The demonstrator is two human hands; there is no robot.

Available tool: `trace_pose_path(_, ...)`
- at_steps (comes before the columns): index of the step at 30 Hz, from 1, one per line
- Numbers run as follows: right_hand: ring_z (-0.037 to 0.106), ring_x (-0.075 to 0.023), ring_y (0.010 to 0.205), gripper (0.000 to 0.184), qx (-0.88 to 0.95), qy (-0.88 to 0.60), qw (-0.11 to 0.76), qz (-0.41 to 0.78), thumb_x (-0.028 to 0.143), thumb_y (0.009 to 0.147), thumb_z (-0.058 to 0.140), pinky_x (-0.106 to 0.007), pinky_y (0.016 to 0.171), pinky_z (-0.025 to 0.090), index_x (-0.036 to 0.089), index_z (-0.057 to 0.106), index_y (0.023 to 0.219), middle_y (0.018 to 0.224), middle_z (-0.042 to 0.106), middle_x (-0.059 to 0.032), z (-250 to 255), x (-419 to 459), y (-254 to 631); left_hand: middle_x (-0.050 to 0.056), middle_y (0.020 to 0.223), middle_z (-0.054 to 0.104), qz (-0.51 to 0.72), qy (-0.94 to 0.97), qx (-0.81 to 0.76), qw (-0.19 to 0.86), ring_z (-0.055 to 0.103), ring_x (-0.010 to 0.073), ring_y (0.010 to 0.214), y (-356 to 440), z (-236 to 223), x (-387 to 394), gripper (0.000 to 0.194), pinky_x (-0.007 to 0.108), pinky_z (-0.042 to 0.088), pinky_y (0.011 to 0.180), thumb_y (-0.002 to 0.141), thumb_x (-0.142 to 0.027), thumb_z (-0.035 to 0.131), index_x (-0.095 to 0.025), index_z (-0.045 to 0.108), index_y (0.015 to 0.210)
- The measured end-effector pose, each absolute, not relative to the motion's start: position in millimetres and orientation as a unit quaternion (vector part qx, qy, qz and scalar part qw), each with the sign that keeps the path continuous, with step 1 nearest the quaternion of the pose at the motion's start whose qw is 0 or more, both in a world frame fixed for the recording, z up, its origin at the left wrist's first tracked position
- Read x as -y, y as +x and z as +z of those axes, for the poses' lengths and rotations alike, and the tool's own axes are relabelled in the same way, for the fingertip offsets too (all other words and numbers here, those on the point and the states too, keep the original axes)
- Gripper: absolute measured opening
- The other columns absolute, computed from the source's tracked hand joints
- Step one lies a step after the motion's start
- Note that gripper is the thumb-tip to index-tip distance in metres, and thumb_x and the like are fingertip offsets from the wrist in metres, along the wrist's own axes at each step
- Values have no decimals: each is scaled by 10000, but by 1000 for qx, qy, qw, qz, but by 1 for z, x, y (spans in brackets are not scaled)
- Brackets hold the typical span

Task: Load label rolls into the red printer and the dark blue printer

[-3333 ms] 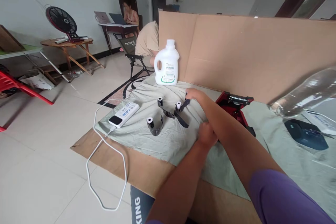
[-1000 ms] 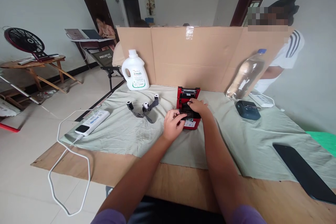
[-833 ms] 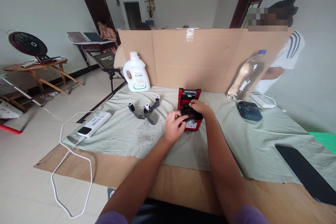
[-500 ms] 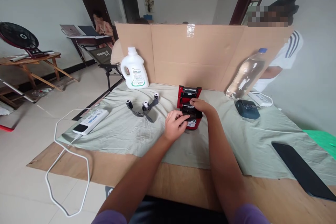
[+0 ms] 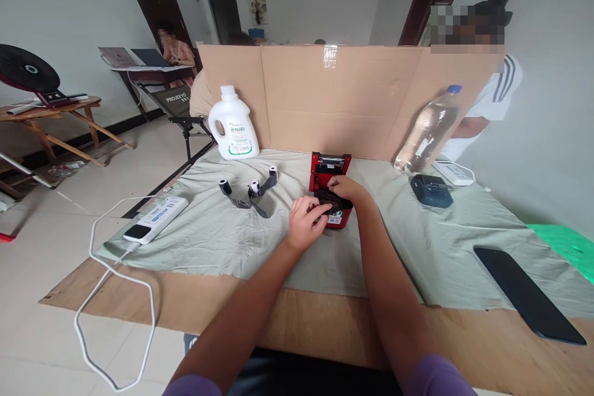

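A small red printer point(image 5: 328, 168) with its lid up stands on the grey-green cloth point(image 5: 223, 235) before me. My left hand point(image 5: 304, 223) grips its left front, fingers curled around a dark roll in the opening. My right hand point(image 5: 343, 187) reaches over the top, fingers bent onto the same dark roll inside. Three small rolls with dark ribbon point(image 5: 250, 189) lie to the left of the printer.
A white detergent jug point(image 5: 232, 127) and a cardboard screen point(image 5: 334, 99) stand behind. A power bank point(image 5: 155, 219) with a white cable lies left. A clear bottle point(image 5: 424, 133), a dark blue device point(image 5: 431, 192) and a black phone point(image 5: 526, 294) are right. A person in white stands beyond the screen.
Earlier my right hand was at the ribbon rolls on the left; both hands have since moved onto the red printer, where they now shift slightly over the roll in its opening.
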State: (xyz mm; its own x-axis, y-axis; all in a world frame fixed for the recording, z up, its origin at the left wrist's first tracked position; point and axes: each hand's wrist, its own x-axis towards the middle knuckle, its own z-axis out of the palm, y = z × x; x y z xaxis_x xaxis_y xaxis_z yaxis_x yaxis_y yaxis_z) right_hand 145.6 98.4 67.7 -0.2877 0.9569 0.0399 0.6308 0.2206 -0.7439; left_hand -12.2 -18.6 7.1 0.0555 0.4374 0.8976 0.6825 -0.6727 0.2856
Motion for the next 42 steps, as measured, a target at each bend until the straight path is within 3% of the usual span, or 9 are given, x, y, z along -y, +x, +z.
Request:
trace_pose_path(5,624,-229,809,165,702,-556,272,352,350,764,645,-346,774,474,196,700,747,809,717,-50,84,-91,156,50,881,610,-580,-715,372,120,538,167,807,-13,9,19,249,314,445,759,856,-126,599,-231,770,1003)
trace_pose_path(10,626,-231,897,278,628,-557,432,329,431,729,685,-354,842,474,173,695,834,868,713,-55,97,-92,176,47,863,613,-553,-733,374,133,543,169,804,-13,12,22,228,318,438,752,878,-158,591,-240,769,994)
trace_pose_path(14,626,-235,1001,567,563,-559,522,313,527,709,713,-362,862,492,191,636,1158,1088,704,-90,91,-95,168,48,867,627,-542,-740,369,148,555,171,815,-13,12,22,226,323,427,744,895,-169,582,-237,767,1005)
trace_pose_path(17,587,-239,1122,584,547,-531,552,338,603,734,651,-341,837,498,230,603,1180,1275,643,-95,85,-95,158,49,875,626,-540,-741,372,145,561,170,817,-14,11,22,223,324,439,748,908,-180,580,-235,764,1022)
trace_pose_path(21,597,-219,1050,454,532,-507,555,390,607,759,596,-303,768,486,243,571,1029,1136,669,-55,83,-93,154,51,919,606,-533,-750,380,99,581,158,822,-11,15,23,265,302,481,755,921,-164,547,-238,748,1076)
trace_pose_path(25,606,-219,973,326,540,-512,516,424,457,702,575,-306,745,484,242,583,947,1030,667,-32,78,-89,158,66,1006,603,-534,-750,387,42,612,143,833,-8,19,25,277,279,522,772,931,-143,520,-219,729,1096)
trace_pose_path(31,624,-245,1118,808,538,-437,473,543,240,592,638,-376,883,538,349,499,1381,1331,611,-17,56,-68,172,64,949,623,-520,-760,385,59,609,171,850,-8,17,25,260,306,517,774,902,-141,549,-223,747,1050)
trace_pose_path(36,570,-240,1295,758,530,-371,473,598,343,701,667,-426,1067,493,404,466,1429,1474,553,40,43,-53,179,67,1034,659,-522,-747,399,99,586,205,954,-9,16,25,263,350,485,851,874,-148,598,-265,764,1041)
trace_pose_path(42,566,-243,1310,695,552,-387,489,554,390,722,547,-444,1068,504,381,502,1416,1497,540,42,36,-53,173,84,1229,638,-532,-741,400,82,578,234,1114,-19,16,20,342,390,454,974,845,-173,624,-276,720,1157)
